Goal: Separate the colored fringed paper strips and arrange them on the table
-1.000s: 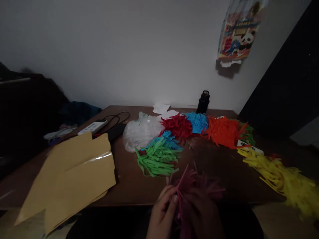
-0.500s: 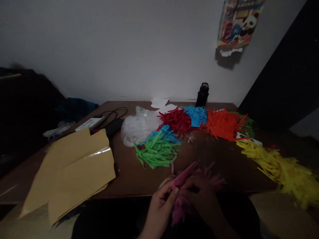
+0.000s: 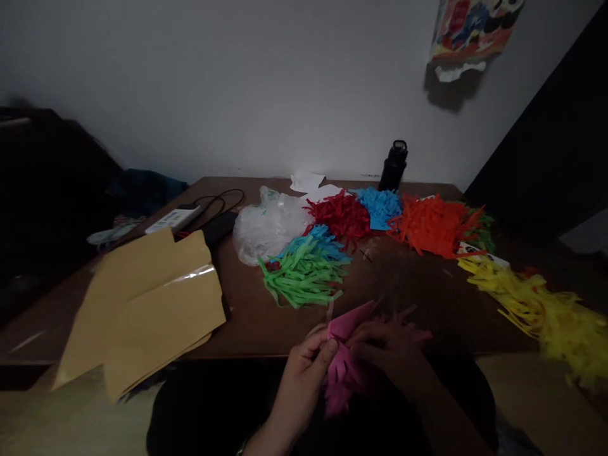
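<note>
Near the table's front edge, a pink fringed paper piece (image 3: 350,320) is held between both hands, its cut strips hanging below and spreading to the right. My left hand (image 3: 308,364) pinches its left edge, thumb on top. My right hand (image 3: 387,354) is closed on its right part; the fingertips are partly hidden in shadow and behind the strips. Just beyond the hands lies a bundle of green fringe (image 3: 304,272), with blue fringe (image 3: 323,240) behind it.
Yellow cardboard sheets (image 3: 161,310) overhang the table's left front. A clear plastic bag (image 3: 268,225), red fringe (image 3: 339,215), orange fringe (image 3: 434,225) and yellow fringe (image 3: 546,304) are spread across the table (image 3: 403,282). A black bottle (image 3: 394,166) and a power strip (image 3: 173,219) stand farther back.
The view has tilted down a little, so the table sits higher in the picture. Both hands keep hold of the pink fringe, whose flat top part now shows broader.
</note>
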`<action>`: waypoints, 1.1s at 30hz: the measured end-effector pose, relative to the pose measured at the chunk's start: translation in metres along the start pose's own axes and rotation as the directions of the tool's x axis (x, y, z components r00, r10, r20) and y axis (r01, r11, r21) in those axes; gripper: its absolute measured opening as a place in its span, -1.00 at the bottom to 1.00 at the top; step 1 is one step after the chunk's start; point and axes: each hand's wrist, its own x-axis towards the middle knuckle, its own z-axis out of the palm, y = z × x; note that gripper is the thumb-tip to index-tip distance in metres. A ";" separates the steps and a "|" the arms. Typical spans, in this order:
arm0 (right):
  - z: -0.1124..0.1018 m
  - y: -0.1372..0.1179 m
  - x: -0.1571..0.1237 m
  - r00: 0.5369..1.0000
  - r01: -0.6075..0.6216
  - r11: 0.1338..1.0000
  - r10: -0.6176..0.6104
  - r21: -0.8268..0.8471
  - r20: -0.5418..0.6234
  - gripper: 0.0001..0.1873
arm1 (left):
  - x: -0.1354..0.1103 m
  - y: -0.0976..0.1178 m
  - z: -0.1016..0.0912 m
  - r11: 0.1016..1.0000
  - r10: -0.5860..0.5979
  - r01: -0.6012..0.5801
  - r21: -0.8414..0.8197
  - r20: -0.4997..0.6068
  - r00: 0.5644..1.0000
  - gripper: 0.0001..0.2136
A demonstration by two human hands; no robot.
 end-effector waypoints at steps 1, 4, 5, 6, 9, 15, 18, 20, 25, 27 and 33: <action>0.000 -0.001 0.000 1.000 0.001 1.000 -0.001 -0.006 0.001 -0.86 | 0.000 0.000 -0.001 1.000 0.003 -0.003 0.008 0.003 1.000 -0.73; 0.000 -0.003 0.001 1.000 -0.027 1.000 0.027 -0.006 0.011 -0.84 | 0.000 0.000 -0.002 0.999 0.017 -0.017 0.042 0.001 1.000 -0.73; 0.000 -0.003 0.001 0.999 -0.039 0.999 0.039 -0.003 0.010 -0.83 | 0.000 0.000 -0.003 0.998 0.025 -0.025 0.056 0.001 1.000 -0.73; 0.001 -0.004 0.001 0.999 -0.046 0.999 0.046 -0.001 0.007 -0.83 | 0.000 0.000 -0.003 0.997 0.037 -0.037 0.071 0.004 0.999 -0.74; 0.002 -0.004 0.000 0.999 -0.046 0.999 0.046 -0.010 -0.003 -0.82 | 0.000 0.002 -0.004 0.993 0.057 -0.060 0.100 0.033 0.998 -0.76; 0.008 -0.002 -0.004 0.999 -0.014 0.997 0.011 -0.073 -0.039 -0.83 | -0.001 0.001 -0.007 0.992 0.061 -0.067 0.103 0.062 0.996 -0.76; 0.014 -0.001 -0.007 0.995 0.022 0.994 -0.032 -0.106 -0.094 -0.86 | -0.001 -0.002 -0.007 0.991 0.080 -0.083 0.102 0.039 0.996 -0.73; 0.017 -0.002 -0.009 0.992 0.044 0.993 -0.057 -0.110 -0.113 -0.88 | -0.001 -0.003 -0.007 0.990 0.091 -0.091 0.109 0.004 0.996 -0.70; 0.021 -0.001 -0.013 0.985 0.061 0.989 -0.082 -0.134 -0.151 -0.84 | -0.002 -0.003 -0.008 0.991 0.065 -0.062 0.119 -0.028 0.997 -0.75; 0.020 0.000 -0.014 0.979 0.076 0.983 -0.106 -0.167 -0.175 -0.83 | -0.003 -0.003 -0.008 0.995 0.041 -0.040 0.093 -0.009 0.999 -0.75; 0.018 0.004 -0.017 0.927 0.158 0.928 -0.258 -0.338 -0.273 -0.82 | -0.006 -0.004 -0.008 0.985 0.074 -0.065 0.160 -0.049 0.996 -0.78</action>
